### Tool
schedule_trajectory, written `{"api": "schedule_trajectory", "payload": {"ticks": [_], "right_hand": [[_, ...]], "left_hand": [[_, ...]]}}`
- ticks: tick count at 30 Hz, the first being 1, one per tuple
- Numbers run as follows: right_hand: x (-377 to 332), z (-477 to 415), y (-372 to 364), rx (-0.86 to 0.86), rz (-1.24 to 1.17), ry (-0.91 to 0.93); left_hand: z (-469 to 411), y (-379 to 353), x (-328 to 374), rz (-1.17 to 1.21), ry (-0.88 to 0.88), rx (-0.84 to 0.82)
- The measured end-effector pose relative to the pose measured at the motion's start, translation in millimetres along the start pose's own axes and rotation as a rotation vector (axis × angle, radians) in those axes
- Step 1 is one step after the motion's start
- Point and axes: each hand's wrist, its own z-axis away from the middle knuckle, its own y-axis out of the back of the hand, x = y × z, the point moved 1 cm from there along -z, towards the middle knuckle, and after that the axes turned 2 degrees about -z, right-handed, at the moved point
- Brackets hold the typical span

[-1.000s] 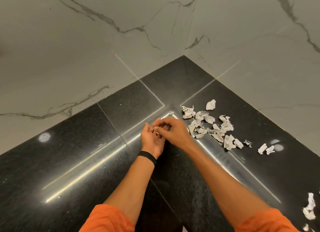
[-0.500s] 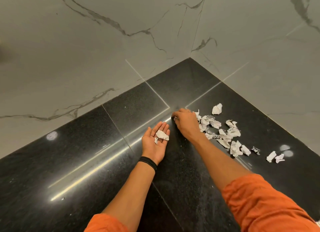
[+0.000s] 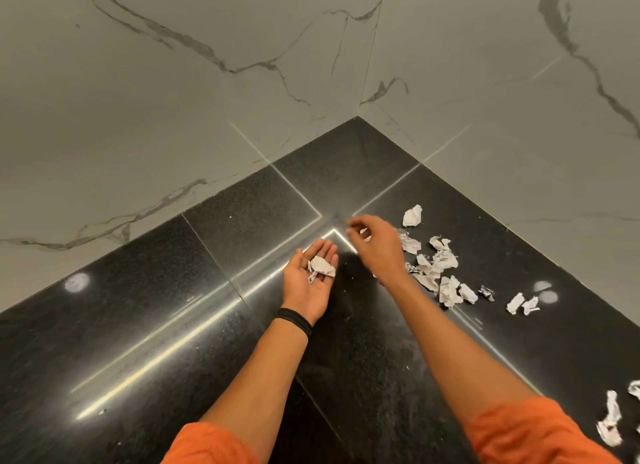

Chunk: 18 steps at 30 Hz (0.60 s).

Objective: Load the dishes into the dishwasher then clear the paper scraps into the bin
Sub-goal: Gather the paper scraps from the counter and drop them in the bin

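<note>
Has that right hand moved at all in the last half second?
Yes. The right hand has risen off the edge of the scrap pile and hangs blurred just right of the countertop seam corner.

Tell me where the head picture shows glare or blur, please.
In the head view, the polished black stone counter mirrors a long bright light streak and round lamp spots; in the same view the right hand is smeared by motion, so its grip is unclear, while the open left hand and the crumpled white paper scraps on its palm are sharp.
</note>
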Motion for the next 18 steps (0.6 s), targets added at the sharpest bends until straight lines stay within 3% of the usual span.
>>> {"api": "schedule_trajectory", "payload": {"ticks": [4, 8, 11, 14, 18], "right_hand": [[30, -34, 11, -0.075, 0.417, -0.014], [32, -44, 1, -0.148, 0.549, 0.017], [31, -42, -4, -0.116, 0.417, -0.04], [28, -30, 1, -0.036, 0.099, -0.109], [2, 7, 16, -0.008, -0.23, -0.033]], "left_hand": [[3, 5, 2, -0.013, 0.006, 0.017], [3, 8, 0, -0.041, 0.006, 0.03], [4, 8, -1, -0.067, 0.009, 0.031], [5, 9, -1, -0.084, 0.007, 0.037], [8, 2, -5, -0.093, 0.001, 0.031]]}}
